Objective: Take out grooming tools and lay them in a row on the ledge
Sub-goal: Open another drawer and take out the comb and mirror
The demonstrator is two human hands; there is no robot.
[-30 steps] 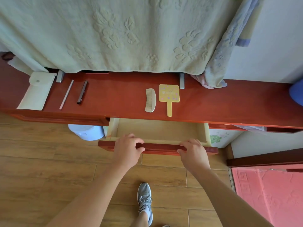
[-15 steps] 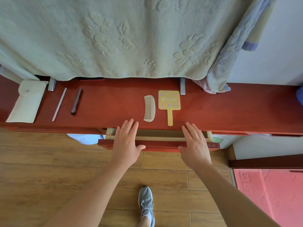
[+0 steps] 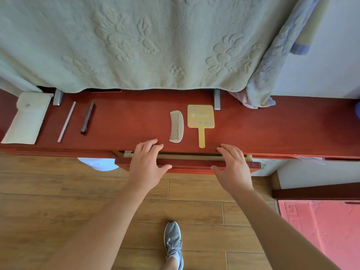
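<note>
On the red wooden ledge (image 3: pixel 126 121) lie a cream pouch (image 3: pixel 26 118), a thin pale stick (image 3: pixel 66 121), a dark pen-like tool (image 3: pixel 87 120), a beige comb (image 3: pixel 176 126) and a yellow hand mirror (image 3: pixel 201 119), spread in a row. The drawer (image 3: pixel 187 165) under the ledge is almost pushed in, with only a narrow gap showing. My left hand (image 3: pixel 148 162) and my right hand (image 3: pixel 232 166) press flat against the drawer front, fingers straight and reaching up to the ledge edge.
A pale green towel (image 3: pixel 136 41) hangs behind the ledge, with a blue-patterned cloth (image 3: pixel 272 65) at its right. A light blue bin (image 3: pixel 99 164) stands under the ledge on the left. A red mat (image 3: pixel 319 230) lies on the wooden floor at right, and my shoe (image 3: pixel 173 242) is below.
The open drawer has been pushed nearly closed. Both hands went from gripping its front edge to pressing it with flat fingers, moving toward the ledge.
</note>
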